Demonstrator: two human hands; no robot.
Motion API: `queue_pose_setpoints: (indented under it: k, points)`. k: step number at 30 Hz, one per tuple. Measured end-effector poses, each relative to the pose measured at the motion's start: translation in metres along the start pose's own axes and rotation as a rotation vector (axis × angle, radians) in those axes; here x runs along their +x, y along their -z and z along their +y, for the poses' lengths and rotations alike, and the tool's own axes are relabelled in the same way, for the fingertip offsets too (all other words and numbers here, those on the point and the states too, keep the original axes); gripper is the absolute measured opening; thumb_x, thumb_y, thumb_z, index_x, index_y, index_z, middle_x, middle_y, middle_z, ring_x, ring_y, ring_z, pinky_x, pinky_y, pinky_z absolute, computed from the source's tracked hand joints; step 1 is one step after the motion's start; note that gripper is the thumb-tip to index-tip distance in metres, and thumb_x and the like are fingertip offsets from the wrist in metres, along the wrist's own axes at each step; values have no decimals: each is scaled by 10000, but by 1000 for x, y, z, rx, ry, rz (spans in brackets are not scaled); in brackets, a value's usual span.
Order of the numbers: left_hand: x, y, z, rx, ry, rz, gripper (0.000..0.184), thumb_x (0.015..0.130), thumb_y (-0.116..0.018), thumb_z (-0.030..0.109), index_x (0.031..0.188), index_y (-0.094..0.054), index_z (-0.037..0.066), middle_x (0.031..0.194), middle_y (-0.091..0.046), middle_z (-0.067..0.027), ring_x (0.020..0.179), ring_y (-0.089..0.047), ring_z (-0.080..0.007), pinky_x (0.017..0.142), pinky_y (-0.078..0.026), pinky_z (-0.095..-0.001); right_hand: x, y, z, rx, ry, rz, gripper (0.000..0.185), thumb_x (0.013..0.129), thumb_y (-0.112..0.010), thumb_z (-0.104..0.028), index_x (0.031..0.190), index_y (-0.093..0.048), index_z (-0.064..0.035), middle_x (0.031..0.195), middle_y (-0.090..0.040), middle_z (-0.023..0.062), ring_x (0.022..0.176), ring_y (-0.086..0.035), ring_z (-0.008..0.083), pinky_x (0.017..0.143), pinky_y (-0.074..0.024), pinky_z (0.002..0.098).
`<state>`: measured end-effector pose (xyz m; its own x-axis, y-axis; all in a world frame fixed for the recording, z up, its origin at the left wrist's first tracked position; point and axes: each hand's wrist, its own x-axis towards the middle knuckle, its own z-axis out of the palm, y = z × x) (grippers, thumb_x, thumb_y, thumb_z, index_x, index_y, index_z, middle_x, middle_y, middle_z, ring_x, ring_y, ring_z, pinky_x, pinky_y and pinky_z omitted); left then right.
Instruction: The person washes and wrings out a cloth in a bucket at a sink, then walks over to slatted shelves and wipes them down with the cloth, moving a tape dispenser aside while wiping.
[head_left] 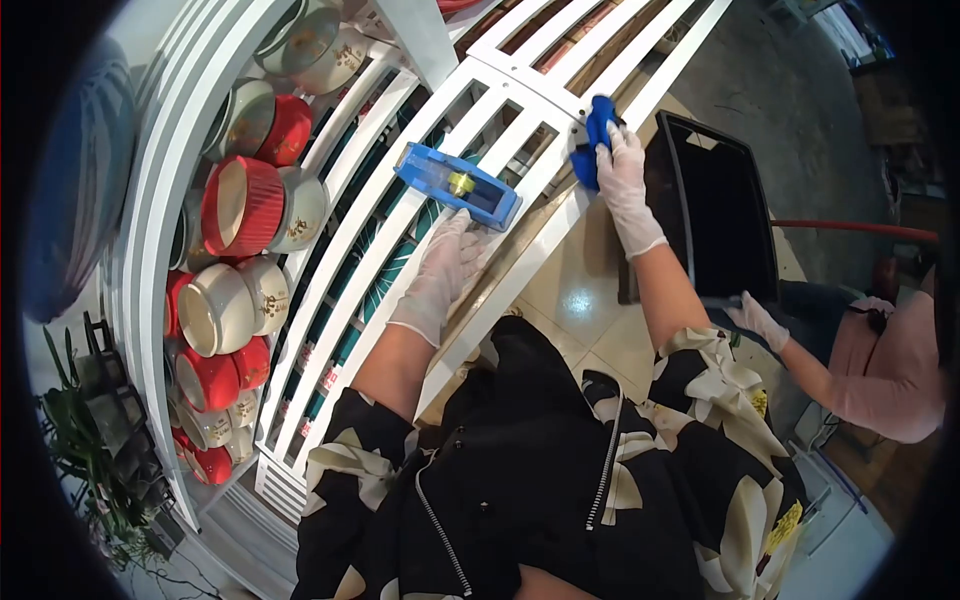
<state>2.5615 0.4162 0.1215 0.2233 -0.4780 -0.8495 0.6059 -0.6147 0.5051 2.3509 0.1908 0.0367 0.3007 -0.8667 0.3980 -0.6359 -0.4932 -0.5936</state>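
My left hand [440, 268], in a thin white glove, lies with its fingers stretched out on the white slatted shelf [500, 126]. Its fingertips reach the near edge of a blue tape dispenser [440, 172], which has a small yellow roll in it; whether they touch it I cannot tell. Farther right, my gloved right hand [625, 178] is closed around a bunched blue cloth [601, 118] at the shelf's front edge. Part of the cloth is hidden under the fingers.
Red, cream and grey ceramic pots [242, 205] stack on the left rack. A black open-topped bin [715, 205] stands right of the shelf. Beside it, another person's gloved hand [760, 322] shows below the bin. Plants [90, 430] stand at the lower left.
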Motion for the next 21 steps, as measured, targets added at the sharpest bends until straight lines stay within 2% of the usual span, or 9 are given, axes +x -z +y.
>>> queue_pose_setpoints:
  k: [1, 2, 3, 7, 11, 13, 16, 21]
  points:
    - [0, -3, 3, -32, -7, -19, 695, 971, -475, 476, 1495, -222, 95, 1498, -329, -206, 1300, -439, -335, 1047, -379, -435, 6, -4, 1, -148, -37, -106, 469, 849, -620, -221, 1292, -561, -79, 1299, -524, 180, 1094, -537, 365, 947, -446, 432]
    - [-1, -5, 3, -84, -2, -26, 694, 970, -480, 467, 1489, -230, 80, 1496, -330, -206, 1299, -439, -337, 1056, -363, -437, 9, -10, 2, -294, -74, -214, 494, 869, -601, -286, 1321, -544, -96, 1353, -505, 149, 1105, -536, 357, 950, -448, 427]
    - [-1, -8, 5, -135, 2, -34, 693, 968, -485, 459, 1482, -237, 66, 1494, -332, -206, 1297, -439, -338, 1066, -347, -440, 14, -20, 0, -469, -148, -315, 510, 894, -540, -371, 1344, -531, -132, 1411, -482, 79, 1103, -543, 332, 941, -461, 405]
    - [4, -5, 11, -237, -25, -87, 686, 960, -499, 434, 1462, -261, 32, 1486, -332, -206, 1307, -418, -338, 1088, -294, -446, 29, -30, -16, -553, -60, -354, 476, 906, -514, -360, 1337, -542, -160, 1405, -494, 53, 1089, -551, 300, 923, -477, 384]
    - [8, -6, 15, -284, -36, -64, 688, 938, -527, 448, 1444, -302, 40, 1468, -343, -190, 1323, -386, -331, 1065, -304, -431, 40, -37, -20, -587, 26, -344, 467, 907, -516, -351, 1336, -541, -168, 1396, -505, 35, 1064, -558, 298, 909, -483, 382]
    - [10, -4, 17, -300, -35, -68, 691, 928, -545, 452, 1439, -314, 48, 1458, -351, -178, 1320, -380, -328, 1062, -300, -426, 45, -39, -21, -548, 3, -378, 471, 916, -512, -363, 1353, -521, -188, 1414, -489, 25, 1078, -559, 324, 924, -476, 404]
    - [17, 0, 14, -342, -10, -78, 688, 913, -573, 457, 1427, -331, 69, 1411, -398, -145, 1291, -402, -310, 1042, -302, -408, 51, -42, -22, -541, 19, -417, 474, 922, -508, -364, 1366, -506, -198, 1422, -483, 22, 1076, -560, 339, 937, -469, 412]
    - [20, -4, 8, -313, -68, -69, 551, 896, -634, 394, 1347, -402, 180, 1343, -446, -90, 1189, -452, -257, 1004, -312, -400, 59, -48, -20, -528, 60, -444, 472, 926, -501, -349, 1373, -497, -198, 1420, -485, 25, 1043, -563, 333, 938, -469, 389]
